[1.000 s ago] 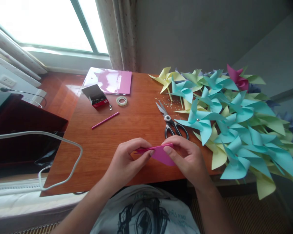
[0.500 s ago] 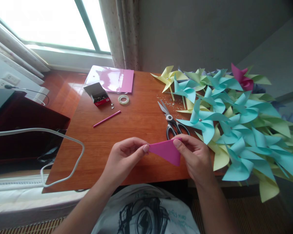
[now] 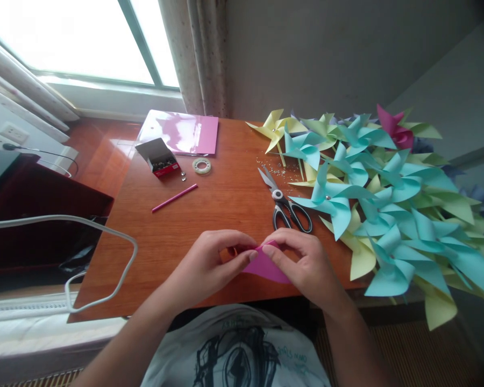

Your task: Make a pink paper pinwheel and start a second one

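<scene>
Close to the table's front edge, a folded piece of magenta paper is pinched between both hands. My left hand grips its upper edge from the left, thumb on the near side. On the right, my right hand pinches the same edge, its fingertips close beside the left ones. Parts of the paper are hidden behind the thumbs. Just beyond my right hand lie black-and-grey scissors, blades slightly apart. A pink stick rests further left on the table.
Many paper pinwheels, mostly turquoise and yellow, cover the table's right side. At the back left are a small red box with its lid up, a tape roll and a pink paper pack. A white cable crosses the left edge.
My hands have come together along the paper's upper edge, the right moving left and the left slightly right. The paper has turned and now hangs lower between them.
</scene>
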`<action>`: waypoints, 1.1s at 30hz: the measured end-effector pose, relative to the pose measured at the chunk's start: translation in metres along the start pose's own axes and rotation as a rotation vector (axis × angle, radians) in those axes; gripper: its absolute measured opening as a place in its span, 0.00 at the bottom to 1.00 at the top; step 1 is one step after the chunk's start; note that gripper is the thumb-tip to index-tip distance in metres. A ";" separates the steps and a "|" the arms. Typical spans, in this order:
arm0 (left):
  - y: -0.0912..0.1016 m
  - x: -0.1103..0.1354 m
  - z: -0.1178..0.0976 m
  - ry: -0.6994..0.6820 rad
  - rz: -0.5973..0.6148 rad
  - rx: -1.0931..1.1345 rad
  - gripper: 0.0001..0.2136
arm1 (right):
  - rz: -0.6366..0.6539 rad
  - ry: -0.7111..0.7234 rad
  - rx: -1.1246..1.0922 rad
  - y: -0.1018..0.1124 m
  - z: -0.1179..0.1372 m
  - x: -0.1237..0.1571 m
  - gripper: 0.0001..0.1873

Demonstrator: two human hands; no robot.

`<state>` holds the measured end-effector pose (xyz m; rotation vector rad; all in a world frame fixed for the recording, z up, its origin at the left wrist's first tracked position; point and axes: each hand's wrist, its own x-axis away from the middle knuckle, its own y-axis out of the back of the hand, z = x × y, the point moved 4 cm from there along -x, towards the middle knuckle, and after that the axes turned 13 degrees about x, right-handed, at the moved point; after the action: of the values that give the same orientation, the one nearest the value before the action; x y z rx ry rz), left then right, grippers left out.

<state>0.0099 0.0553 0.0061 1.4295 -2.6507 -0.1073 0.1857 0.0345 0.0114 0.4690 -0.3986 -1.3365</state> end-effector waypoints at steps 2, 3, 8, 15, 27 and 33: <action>-0.003 -0.003 0.000 -0.012 -0.001 0.002 0.09 | 0.011 0.013 0.012 -0.001 0.001 0.000 0.08; -0.004 -0.004 0.000 -0.017 -0.012 0.005 0.08 | 0.006 0.013 0.016 0.000 0.000 0.001 0.08; -0.002 -0.004 0.005 -0.024 -0.118 0.031 0.07 | -0.085 -0.015 0.063 0.005 -0.007 0.003 0.05; 0.000 -0.003 0.005 -0.015 -0.144 0.048 0.07 | -0.127 0.014 0.098 0.006 -0.009 0.003 0.04; -0.002 -0.003 0.005 -0.006 -0.124 0.060 0.08 | -0.102 -0.050 0.019 0.005 -0.012 0.004 0.05; -0.001 -0.004 0.005 0.000 -0.138 0.063 0.08 | -0.087 -0.074 -0.028 0.003 -0.013 0.005 0.05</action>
<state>0.0125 0.0577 0.0010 1.6308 -2.5753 -0.0380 0.1961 0.0317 0.0021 0.4179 -0.4242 -1.4450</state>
